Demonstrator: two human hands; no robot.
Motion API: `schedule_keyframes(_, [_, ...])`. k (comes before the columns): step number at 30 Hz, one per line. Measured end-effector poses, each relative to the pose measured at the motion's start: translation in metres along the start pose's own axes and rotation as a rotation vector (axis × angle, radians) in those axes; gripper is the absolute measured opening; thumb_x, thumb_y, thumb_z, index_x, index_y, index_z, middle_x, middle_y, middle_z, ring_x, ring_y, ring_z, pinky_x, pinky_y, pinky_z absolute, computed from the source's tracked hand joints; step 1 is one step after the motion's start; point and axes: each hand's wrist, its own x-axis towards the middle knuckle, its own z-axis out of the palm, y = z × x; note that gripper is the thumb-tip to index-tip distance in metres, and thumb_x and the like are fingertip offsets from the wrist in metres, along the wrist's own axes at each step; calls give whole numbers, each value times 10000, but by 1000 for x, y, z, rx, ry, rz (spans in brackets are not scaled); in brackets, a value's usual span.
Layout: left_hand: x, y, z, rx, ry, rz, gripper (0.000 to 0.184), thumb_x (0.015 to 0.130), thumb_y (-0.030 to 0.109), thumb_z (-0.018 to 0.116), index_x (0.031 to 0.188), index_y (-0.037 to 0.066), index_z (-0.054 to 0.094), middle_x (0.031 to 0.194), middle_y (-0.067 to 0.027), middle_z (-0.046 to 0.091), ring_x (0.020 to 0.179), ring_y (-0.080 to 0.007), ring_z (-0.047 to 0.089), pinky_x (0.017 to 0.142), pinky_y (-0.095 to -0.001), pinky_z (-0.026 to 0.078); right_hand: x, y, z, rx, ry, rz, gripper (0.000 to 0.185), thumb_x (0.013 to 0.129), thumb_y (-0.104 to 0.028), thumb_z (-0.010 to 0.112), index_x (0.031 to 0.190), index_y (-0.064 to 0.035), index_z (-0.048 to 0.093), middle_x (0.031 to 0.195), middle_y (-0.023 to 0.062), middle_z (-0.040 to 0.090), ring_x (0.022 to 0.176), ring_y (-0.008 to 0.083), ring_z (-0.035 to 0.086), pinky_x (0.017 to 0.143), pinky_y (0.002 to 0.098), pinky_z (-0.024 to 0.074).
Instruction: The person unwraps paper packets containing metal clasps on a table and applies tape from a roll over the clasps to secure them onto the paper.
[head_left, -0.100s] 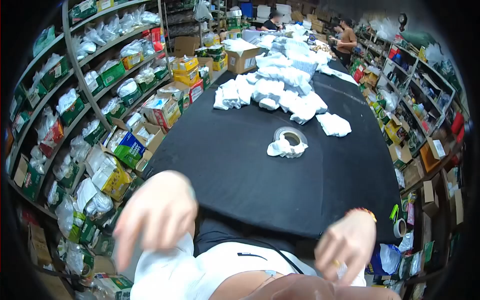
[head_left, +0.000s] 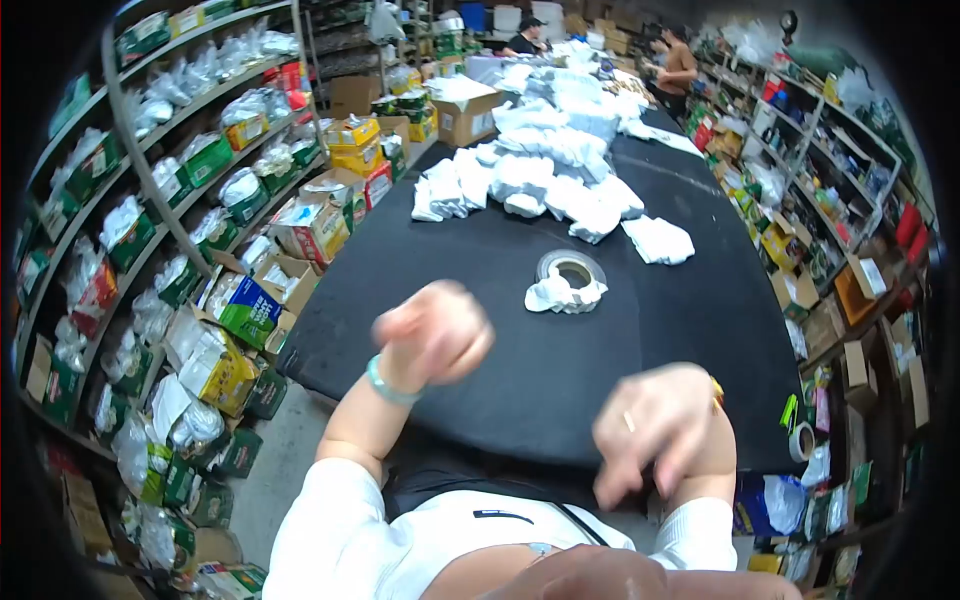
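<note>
My left hand (head_left: pixel 435 332), a pale bracelet on its wrist, is raised over the near left part of the black table (head_left: pixel 480 370). Its fingers look curled but are smeared by motion. Lower down, over the near edge, my right hand (head_left: pixel 655 430) hangs with fingers pointing down and apart, a ring on one; I see nothing in it. Both hands are clear of the roll of tape (head_left: pixel 549 264), which lies mid-table with a crumpled white piece (head_left: pixel 556 297) at its front. Behind it are white folded bundles (head_left: pixel 525 185), and one bundle (head_left: pixel 660 241) lies apart to the right.
Shelves (head_left: pixel 185 200) packed with boxes and bagged goods line the left side. More shelving (head_left: pixel 800 190) stands along the right. An open carton (head_left: pixel 466 115) sits at the table's far left. People (head_left: pixel 675 65) are at the far end.
My left hand has swung up and right, from beside the table to above it. My right hand has risen slightly over the near edge. The view has shifted a little.
</note>
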Motion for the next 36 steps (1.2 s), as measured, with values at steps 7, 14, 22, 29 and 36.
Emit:
schedule_keyframes(7, [-119, -60, -141, -293, 1170, 269, 266, 958, 159, 436, 1180, 38, 517, 834, -21, 480, 699, -99, 452, 573, -209, 393, -122, 166, -49, -1146, 534, 960, 492, 884, -311, 588, 1257, -6, 491, 1063, 167, 568, 894, 271, 577, 840, 359, 440])
schedule_keyframes(14, [-151, -75, -155, -182, 1276, 182, 273, 964, 166, 429, 1187, 35, 518, 839, -28, 489, 709, -109, 461, 602, -224, 417, -173, 215, -72, -1312, 460, 1472, 594, 857, -339, 609, 1320, -18, 420, 1124, 196, 541, 996, 322, 554, 899, 393, 421])
schedule_keyframes(22, [-142, -95, -163, -247, 1295, 110, 268, 963, 222, 454, 1141, 50, 558, 821, -19, 517, 696, -95, 471, 593, -210, 419, -216, 222, -195, -1062, 1075, 1335, 479, 873, -408, 559, 1119, 4, 573, 981, 167, 647, 875, 311, 618, 785, 353, 491])
schedule_keyframes(29, [-139, -95, -157, -198, 1335, 112, 262, 956, 210, 458, 1126, 42, 564, 784, -18, 510, 677, -90, 465, 588, -210, 410, -224, 349, -326, -936, 1502, 1330, 501, 897, -358, 483, 1069, 109, 538, 930, 231, 638, 855, 321, 625, 785, 400, 488])
schedule_keyframes(36, [-142, -96, -159, -136, 1329, 53, 244, 939, 202, 476, 1102, 45, 568, 796, -22, 519, 669, -85, 478, 568, -199, 410, -221, 367, -337, -638, 1690, 1325, 385, 905, -267, 488, 1047, 85, 552, 854, 161, 618, 704, 222, 573, 675, 306, 483])
